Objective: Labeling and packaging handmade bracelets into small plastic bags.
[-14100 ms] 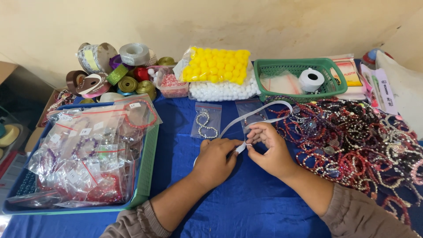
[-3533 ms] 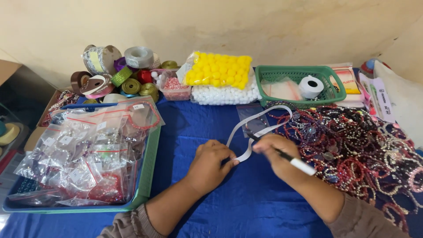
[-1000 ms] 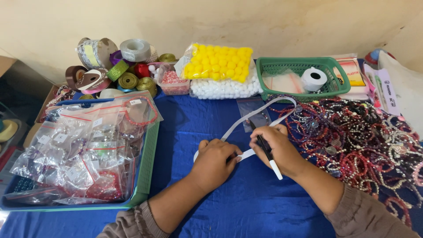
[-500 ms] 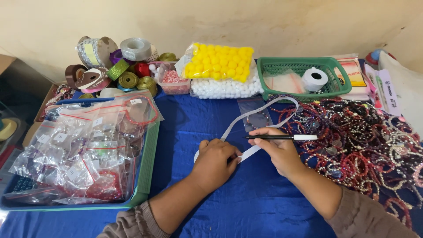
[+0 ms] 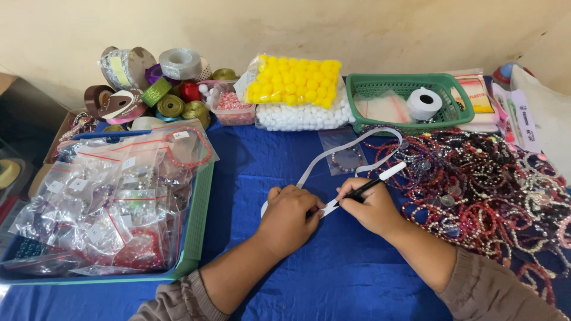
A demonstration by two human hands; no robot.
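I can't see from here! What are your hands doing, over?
Left hand pins white paper strip on blue cloth. Right hand holds black pen, tip on strip. Nothing in the way.

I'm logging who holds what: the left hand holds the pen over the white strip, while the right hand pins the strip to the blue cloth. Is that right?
Not quite: the hands are swapped. The head view shows the right hand holding the pen over the white strip, while the left hand pins the strip to the blue cloth.

Green basket (image 5: 364, 114), yellow pompom bag (image 5: 294, 88), ribbon spools (image 5: 156, 83)
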